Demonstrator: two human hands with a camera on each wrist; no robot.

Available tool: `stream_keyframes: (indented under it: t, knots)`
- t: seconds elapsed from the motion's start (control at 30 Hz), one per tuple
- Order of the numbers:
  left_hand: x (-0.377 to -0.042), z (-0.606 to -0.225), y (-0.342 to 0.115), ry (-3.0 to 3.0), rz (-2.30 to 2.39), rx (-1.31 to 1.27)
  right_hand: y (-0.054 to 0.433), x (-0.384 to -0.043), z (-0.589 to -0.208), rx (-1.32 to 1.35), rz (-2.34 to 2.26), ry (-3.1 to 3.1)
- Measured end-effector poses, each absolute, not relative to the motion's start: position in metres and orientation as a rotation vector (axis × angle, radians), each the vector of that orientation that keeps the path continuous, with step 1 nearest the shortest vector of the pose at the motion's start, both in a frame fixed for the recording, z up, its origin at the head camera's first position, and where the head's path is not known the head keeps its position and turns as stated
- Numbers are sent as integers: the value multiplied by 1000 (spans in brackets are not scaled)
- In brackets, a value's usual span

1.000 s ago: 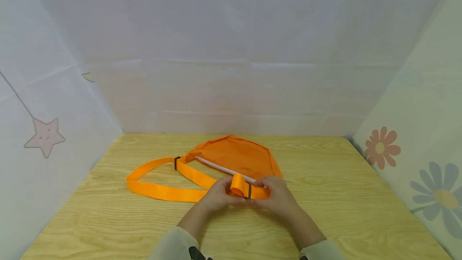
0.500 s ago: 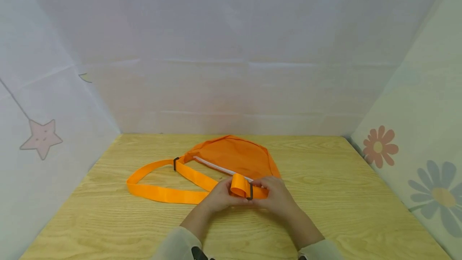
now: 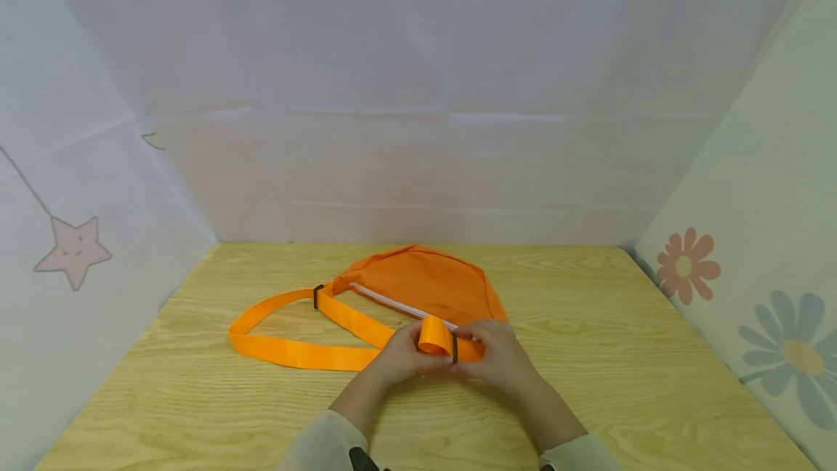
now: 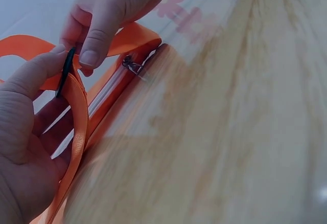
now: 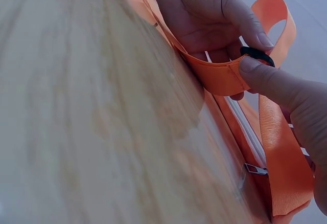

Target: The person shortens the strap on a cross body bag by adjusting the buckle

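The bag [image 3: 421, 282] lies on the counter [image 3: 588, 355] just beyond both hands, its white zip [image 3: 392, 302] towards them. The left hand [image 3: 400, 358] pinches the near buckle [image 3: 455, 348], where the strap [image 3: 294, 354] stands up in a small loop. The right hand [image 3: 503, 358] pinches the strap just beside it. A second buckle [image 3: 317, 296] sits near the bag's left end.

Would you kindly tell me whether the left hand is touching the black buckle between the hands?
Touching: in the left wrist view, the left hand has its thumb against the black buckle.
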State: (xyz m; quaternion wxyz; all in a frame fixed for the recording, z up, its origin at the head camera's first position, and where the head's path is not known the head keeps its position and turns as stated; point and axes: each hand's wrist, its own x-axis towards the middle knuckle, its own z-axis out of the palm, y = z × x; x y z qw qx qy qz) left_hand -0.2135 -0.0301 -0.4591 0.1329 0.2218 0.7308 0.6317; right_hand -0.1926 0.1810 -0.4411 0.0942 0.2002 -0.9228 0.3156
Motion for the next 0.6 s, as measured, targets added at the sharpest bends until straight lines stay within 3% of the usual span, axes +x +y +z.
stream_keyframes:
  t: [0.6]
  knots:
    - [-212, -455, -32, 2158, 1831, 597, 194, -189, -442, 520, 869, -2828]
